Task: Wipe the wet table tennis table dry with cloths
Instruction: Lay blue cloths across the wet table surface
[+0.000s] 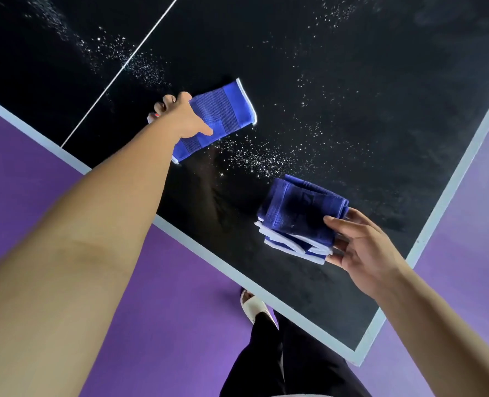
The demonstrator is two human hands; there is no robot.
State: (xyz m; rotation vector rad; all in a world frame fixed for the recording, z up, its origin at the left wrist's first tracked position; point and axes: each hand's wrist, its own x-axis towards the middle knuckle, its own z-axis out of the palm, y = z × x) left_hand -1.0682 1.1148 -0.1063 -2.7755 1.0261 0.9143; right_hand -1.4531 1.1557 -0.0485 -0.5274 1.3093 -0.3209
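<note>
A black table tennis table [352, 81] with pale edge lines and a white centre line is speckled with water droplets. A blue cloth with white trim [223, 110] lies flat on it near the centre line. My left hand [180, 116] rests on that cloth's near end, thumb on top of the fabric and fingers spread past its left edge. A thick stack of folded dark blue cloths [295, 216] hangs just above the table near its front edge. My right hand [363, 250] grips this stack from the right side, fingers curled round it.
Droplet trails [260, 159] run across the table between the two cloths and towards the far side. The table's near corner [358, 359] juts out at lower right. Purple floor [166, 325] surrounds it, with my foot in a white sandal [254, 306] under the front edge.
</note>
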